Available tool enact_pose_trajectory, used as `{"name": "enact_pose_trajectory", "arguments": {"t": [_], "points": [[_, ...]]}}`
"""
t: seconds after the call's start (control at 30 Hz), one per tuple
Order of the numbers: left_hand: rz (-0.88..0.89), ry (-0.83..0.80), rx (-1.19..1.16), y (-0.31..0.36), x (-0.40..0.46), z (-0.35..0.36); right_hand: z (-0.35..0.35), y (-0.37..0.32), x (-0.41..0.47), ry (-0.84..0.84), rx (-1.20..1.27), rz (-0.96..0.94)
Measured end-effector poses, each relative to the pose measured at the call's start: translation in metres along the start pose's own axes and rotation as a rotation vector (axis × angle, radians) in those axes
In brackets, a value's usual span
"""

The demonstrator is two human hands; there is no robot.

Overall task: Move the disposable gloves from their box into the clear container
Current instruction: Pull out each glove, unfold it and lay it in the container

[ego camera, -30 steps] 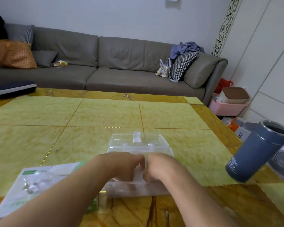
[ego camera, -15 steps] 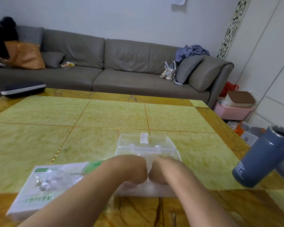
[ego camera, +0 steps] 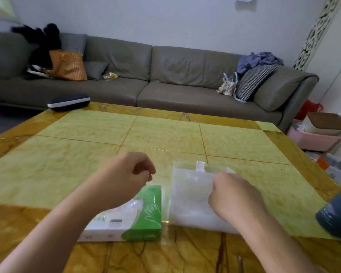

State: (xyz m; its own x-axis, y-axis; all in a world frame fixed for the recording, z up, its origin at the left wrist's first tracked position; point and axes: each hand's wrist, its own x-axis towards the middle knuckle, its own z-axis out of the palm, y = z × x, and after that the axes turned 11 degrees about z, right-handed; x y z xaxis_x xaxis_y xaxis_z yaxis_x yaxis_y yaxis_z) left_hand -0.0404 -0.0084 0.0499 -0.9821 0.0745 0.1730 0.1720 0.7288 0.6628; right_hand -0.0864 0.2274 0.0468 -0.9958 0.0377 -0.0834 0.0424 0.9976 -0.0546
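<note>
The clear container (ego camera: 187,196) sits near the table's front edge, filled with whitish translucent disposable gloves (ego camera: 193,209). Its lid tab (ego camera: 200,166) stands at the far rim. My right hand (ego camera: 232,198) lies on the container's right half with its fingers curled down into the gloves, hiding that side. Left of the container, touching it, lies the green and white glove box (ego camera: 146,215), with a little clear plastic showing at its top opening. My left hand (ego camera: 126,174) hovers above the box, fingers curled, holding nothing that I can see.
A blue tumbler (ego camera: 337,213) leans in at the right edge, close to my right forearm. The yellow-tiled table (ego camera: 126,134) stretches away ahead. A dark case (ego camera: 68,102) lies at its far left corner, with a grey sofa (ego camera: 165,79) behind.
My left hand has left the container and moved left, above the glove box. The right hand stays on the container. The view has swung left, so the box shows fully.
</note>
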Motion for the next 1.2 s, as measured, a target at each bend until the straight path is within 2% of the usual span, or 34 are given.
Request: {"name": "enact_pose_trajectory", "arguments": {"t": [0.07,0.13,0.23,0.3,0.4,0.6,0.77,0.93,1.2], "points": [[-0.059,-0.010,0.064,-0.026,-0.016,-0.022,0.001,-0.010,-0.007,0.079,0.048,-0.054],[-0.119,-0.127,0.149,-0.043,-0.027,-0.034,0.009,-0.021,-0.014,0.138,0.119,-0.155],[-0.166,-0.258,0.290,-0.058,-0.036,-0.033,0.022,-0.044,-0.032,0.287,0.147,-0.425],[-0.150,-0.218,0.331,-0.061,-0.034,-0.027,0.033,-0.058,-0.044,0.298,0.153,-0.603],[-0.159,-0.119,0.297,-0.064,-0.029,-0.024,0.059,-0.079,-0.063,0.200,0.150,-0.791],[-0.129,0.007,0.156,-0.061,-0.028,-0.021,0.096,-0.096,-0.070,0.203,0.171,-0.808],[-0.092,0.083,-0.012,-0.053,-0.026,-0.020,0.099,-0.097,-0.064,0.171,0.090,-0.809],[-0.013,0.185,-0.247,-0.035,-0.027,-0.020,0.102,-0.096,-0.061,0.159,0.133,-0.820],[-0.029,0.352,-0.348,-0.029,-0.022,-0.016,0.097,-0.099,-0.065,0.112,0.154,-0.822]]}}
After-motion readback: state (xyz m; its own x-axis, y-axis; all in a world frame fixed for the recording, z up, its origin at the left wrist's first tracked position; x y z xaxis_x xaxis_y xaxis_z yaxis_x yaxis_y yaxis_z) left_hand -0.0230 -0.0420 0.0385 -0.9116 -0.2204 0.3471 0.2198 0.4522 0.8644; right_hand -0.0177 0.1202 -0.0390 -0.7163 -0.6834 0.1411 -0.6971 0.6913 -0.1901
